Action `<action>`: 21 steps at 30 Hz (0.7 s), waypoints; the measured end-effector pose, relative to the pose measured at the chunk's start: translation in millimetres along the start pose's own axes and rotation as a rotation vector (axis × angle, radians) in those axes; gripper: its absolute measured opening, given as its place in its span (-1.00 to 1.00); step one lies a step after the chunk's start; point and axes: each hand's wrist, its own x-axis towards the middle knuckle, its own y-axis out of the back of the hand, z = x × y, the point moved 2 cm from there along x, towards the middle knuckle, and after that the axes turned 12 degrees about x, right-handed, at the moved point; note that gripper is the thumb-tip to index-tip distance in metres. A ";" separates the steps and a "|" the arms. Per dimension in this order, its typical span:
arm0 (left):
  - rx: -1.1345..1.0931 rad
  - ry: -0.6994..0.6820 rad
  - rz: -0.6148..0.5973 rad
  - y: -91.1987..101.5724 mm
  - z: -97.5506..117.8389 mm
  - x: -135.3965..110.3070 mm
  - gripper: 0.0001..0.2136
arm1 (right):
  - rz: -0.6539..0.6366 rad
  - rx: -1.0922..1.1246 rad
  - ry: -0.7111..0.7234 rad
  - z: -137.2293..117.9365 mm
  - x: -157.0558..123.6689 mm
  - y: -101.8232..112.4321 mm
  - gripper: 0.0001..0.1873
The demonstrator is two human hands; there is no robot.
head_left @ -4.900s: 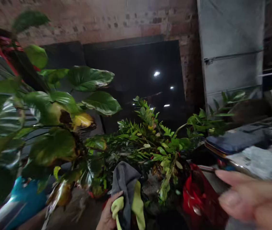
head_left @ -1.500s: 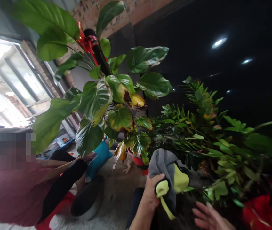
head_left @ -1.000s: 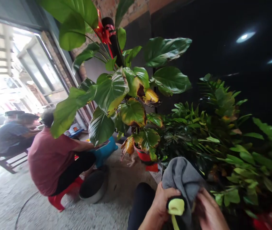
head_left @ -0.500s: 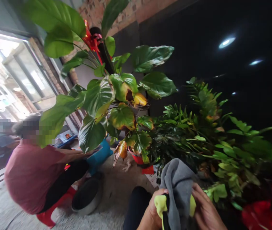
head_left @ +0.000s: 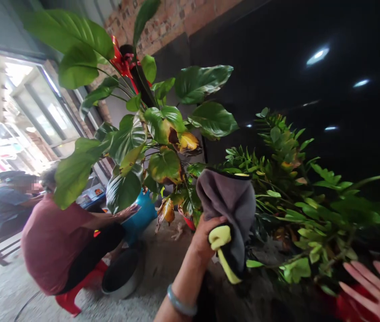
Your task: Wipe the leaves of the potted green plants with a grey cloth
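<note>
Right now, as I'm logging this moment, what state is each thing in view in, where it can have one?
Left hand: closed on the grey cloth
Right hand: open, fingers spread
Grey cloth: bunched, gripped
Bangle: worn near the left wrist
Large-leaved plant: partly green, some leaves yellowed and browned
Red ribbon: tied at the dark pole
Red stool: sat on by a person
Basin: uncovered, contents unclear

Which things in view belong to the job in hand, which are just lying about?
Job:
grey-and-yellow cloth, gripped by left hand
right hand, spread open
possibly large-leaved plant

Just around:
dark basin
occupied red stool
</note>
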 end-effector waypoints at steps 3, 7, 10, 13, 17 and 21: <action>0.121 0.049 0.005 -12.6 -37.7 8.6 -0.54 | -0.010 -0.218 0.083 4.8 -0.5 -26.8 -0.42; 0.245 0.383 0.018 1.1 -99.1 -2.8 -0.71 | -0.081 -0.255 -0.123 56.3 5.3 -23.5 -0.39; 0.196 0.303 -0.079 5.8 -76.1 -6.5 -0.70 | -0.183 -0.091 -0.350 90.1 14.3 -5.4 -0.44; 0.163 0.063 -0.103 -5.4 -19.2 7.1 -0.64 | -0.266 0.067 -0.457 101.5 21.2 -2.5 -0.40; 0.137 -0.057 0.026 -19.0 -8.8 29.6 -0.63 | -0.241 0.015 -0.448 104.6 23.7 -12.8 -0.36; 0.273 0.227 0.034 -11.3 -70.9 21.0 -0.74 | -0.255 -0.146 -0.215 106.5 22.5 -10.4 -0.50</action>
